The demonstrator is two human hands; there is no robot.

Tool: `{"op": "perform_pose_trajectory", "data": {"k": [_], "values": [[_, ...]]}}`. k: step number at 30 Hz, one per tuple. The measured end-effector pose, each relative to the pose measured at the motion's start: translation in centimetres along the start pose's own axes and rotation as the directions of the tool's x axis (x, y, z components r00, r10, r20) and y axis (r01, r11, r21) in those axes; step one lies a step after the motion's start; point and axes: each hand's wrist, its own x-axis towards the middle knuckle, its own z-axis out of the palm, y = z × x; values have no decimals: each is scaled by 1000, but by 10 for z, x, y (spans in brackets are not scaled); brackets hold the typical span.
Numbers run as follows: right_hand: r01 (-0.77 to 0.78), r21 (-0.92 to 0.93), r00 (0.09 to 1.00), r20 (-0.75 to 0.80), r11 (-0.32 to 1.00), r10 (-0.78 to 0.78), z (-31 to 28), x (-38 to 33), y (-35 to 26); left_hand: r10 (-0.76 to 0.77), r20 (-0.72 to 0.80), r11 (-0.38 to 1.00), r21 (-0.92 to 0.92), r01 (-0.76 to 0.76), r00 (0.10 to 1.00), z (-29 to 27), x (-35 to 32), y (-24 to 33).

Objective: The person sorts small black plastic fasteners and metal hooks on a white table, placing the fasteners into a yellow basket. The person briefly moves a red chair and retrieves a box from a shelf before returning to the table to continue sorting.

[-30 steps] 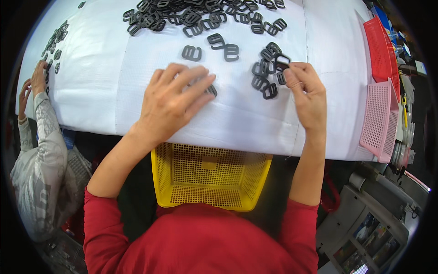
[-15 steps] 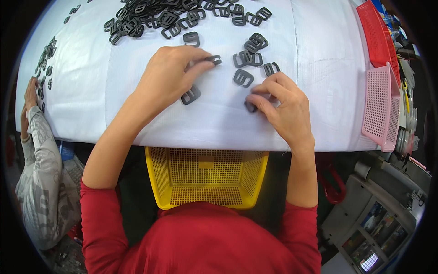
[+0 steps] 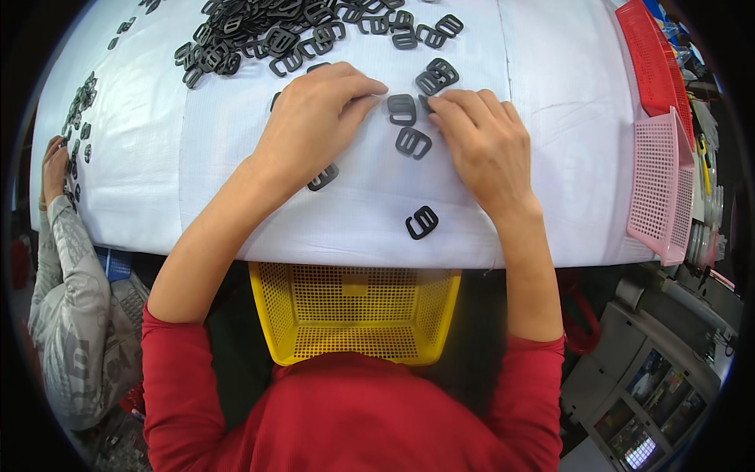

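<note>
Small black plastic strap buckles lie about both hands on a white-covered table point(image 3: 550, 157). My left hand point(image 3: 314, 110) hovers palm down, thumb and forefinger slightly apart, with no buckle visible between them. Just right of its fingertips lies a buckle point(image 3: 402, 109); another point(image 3: 413, 142) is below that. My right hand point(image 3: 487, 141) pinches a dark buckle point(image 3: 425, 103), mostly hidden by its fingertips. A single buckle point(image 3: 422, 223) rests nearer the table's front edge. Beside my left wrist, one more buckle point(image 3: 323, 177) is partly covered.
A large heap of buckles point(image 3: 259, 31) spreads at the back. Below the front edge sits a yellow perforated basket point(image 3: 354, 358). Pink point(image 3: 657, 181) and red point(image 3: 653, 55) baskets stand at the right edge. At far left, another person's hand point(image 3: 55, 165) is near more buckles.
My right hand has moved up and away, leaving a buckle near the front edge, and now pinches another. My left hand has shifted slightly up and right; the buckle it held no longer shows in its fingers.
</note>
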Motion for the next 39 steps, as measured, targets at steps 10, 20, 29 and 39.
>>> {"op": "perform_pose_trajectory", "data": {"k": [10, 20, 29, 39], "values": [[-425, 228, 902, 190, 876, 388, -13, 29, 22, 288, 80, 909, 290, -298, 954, 8, 0, 6], [-262, 280, 957, 199, 924, 211, -2, 43, 3, 255, 90, 917, 293, -270, 963, -7, -21, 4], [-395, 300, 906, 281, 868, 315, 4, 44, 25, 83, -171, 979, 199, -48, 982, -55, -34, -5], [18, 347, 994, 98, 938, -55, 11, 48, -45, -2, -60, 992, 129, 10, 998, -55, -78, -7]]}}
